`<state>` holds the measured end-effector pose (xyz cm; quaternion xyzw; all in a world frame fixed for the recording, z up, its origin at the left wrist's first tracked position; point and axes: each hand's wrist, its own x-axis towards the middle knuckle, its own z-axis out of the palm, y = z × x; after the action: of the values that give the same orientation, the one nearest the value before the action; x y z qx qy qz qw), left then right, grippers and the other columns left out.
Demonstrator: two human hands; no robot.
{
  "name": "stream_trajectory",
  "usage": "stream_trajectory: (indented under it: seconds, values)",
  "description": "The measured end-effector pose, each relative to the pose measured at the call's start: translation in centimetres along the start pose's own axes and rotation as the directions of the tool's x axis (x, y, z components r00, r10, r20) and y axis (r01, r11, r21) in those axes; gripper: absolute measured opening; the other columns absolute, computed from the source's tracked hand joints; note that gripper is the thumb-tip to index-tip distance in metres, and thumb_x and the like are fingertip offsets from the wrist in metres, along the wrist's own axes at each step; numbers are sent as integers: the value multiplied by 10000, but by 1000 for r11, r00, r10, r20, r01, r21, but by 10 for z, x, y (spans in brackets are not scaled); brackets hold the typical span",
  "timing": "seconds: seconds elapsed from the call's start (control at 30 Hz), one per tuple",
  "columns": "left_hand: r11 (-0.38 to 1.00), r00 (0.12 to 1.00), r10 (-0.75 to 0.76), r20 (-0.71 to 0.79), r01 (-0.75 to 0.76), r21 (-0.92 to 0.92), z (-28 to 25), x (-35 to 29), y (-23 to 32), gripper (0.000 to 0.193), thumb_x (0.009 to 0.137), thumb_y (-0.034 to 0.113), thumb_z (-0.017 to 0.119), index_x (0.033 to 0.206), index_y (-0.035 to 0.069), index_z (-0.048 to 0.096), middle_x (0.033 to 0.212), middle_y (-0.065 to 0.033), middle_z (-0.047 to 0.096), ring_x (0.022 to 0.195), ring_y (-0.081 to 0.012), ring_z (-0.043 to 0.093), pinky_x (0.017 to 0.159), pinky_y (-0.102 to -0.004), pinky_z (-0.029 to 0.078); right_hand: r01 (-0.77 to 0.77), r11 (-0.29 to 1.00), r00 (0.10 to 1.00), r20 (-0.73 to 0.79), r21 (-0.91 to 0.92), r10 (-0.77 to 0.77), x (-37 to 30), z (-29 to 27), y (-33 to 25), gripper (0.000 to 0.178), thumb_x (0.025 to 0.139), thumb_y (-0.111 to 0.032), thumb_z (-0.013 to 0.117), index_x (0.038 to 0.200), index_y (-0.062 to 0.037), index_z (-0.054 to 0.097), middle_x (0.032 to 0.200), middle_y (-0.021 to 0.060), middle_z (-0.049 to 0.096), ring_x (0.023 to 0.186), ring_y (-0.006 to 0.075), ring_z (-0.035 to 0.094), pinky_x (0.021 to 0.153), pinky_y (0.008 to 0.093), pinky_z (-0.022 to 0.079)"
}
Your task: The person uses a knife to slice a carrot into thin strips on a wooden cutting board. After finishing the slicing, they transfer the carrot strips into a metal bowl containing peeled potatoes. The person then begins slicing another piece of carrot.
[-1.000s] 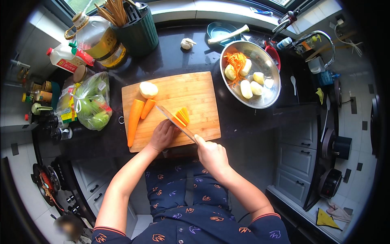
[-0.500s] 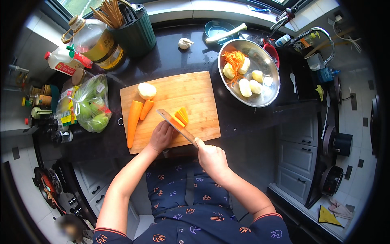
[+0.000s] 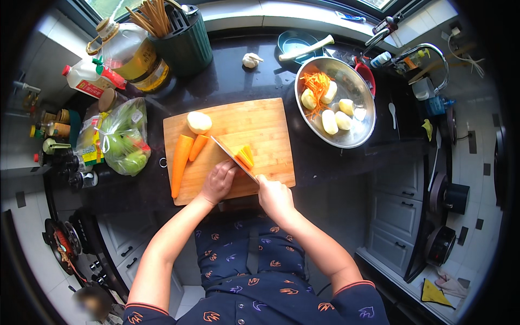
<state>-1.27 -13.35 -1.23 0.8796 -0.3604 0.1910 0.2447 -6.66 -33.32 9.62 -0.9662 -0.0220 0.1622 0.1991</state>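
My right hand grips a kitchen knife by its handle. The blade runs slantwise over the wooden cutting board, nearly edge-on to me. Close along its left side, my left hand is closed, its curled fingers pressing a carrot piece that they mostly hide. Right of the blade lies a small fanned stack of carrot slices. A long peeled carrot, a shorter carrot piece and a peeled potato rest on the board's left part.
A steel bowl with peeled potatoes and carrot shreds stands right of the board. Behind are a garlic bulb, a teal bowl and a green utensil holder. Bagged vegetables lie left, near a large oil jug.
The knife has turned from showing its broad blade side to standing more upright. My right hand has shifted a little left and away from me. My left hand stays beside the blade.
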Motion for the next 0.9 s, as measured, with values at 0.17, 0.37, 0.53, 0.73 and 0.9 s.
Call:
stream_trajectory:
  seconds: [0.17,0.37,0.53,0.73,0.9]
  values:
    - [1000,1000,6,0,-6,-9,0,0,-1,237,868,98,641,1102,58,644,1200,-103,607,1137,-275,605,941,-368,544,7,1000,1000,3,-8,-7,-1,2,1,238,904,-63,545,1135,-40,599,736,221,697,691,387,722,629,483,589]
    - [1000,999,-14,43,15,-15,0,-6,-1,240,864,111,681,1088,33,646,1167,-140,615,1125,-314,612,946,-384,542,-1,998,1000,-24,57,2,-19,-15,-3,335,928,-117,594,1261,-99,626,706,216,676,666,410,691,620,511,564]
    - [1000,997,-31,68,31,-5,2,-10,-3,253,868,117,695,1083,-5,639,1156,-177,611,1106,-348,611,952,-407,538,24,1000,999,-41,17,-23,-30,-23,-5,321,933,-112,597,1251,-91,627,685,201,672,634,389,691,594,488,565]
    - [1000,997,-22,77,22,11,2,-11,-3,267,869,116,690,1092,-21,636,1151,-196,607,1079,-363,608,948,-416,536,63,996,996,-52,-60,-66,-38,-22,-2,369,895,-76,602,1262,-37,615,673,152,678,583,324,705,543,424,585]
    - [1000,998,-12,66,11,11,-1,-7,-2,281,862,132,704,1089,-19,637,1149,-192,611,1072,-361,610,942,-415,538,58,994,996,-63,-89,-64,-39,-18,-5,347,881,-54,600,1226,-16,611,662,153,680,589,323,713,548,419,591]
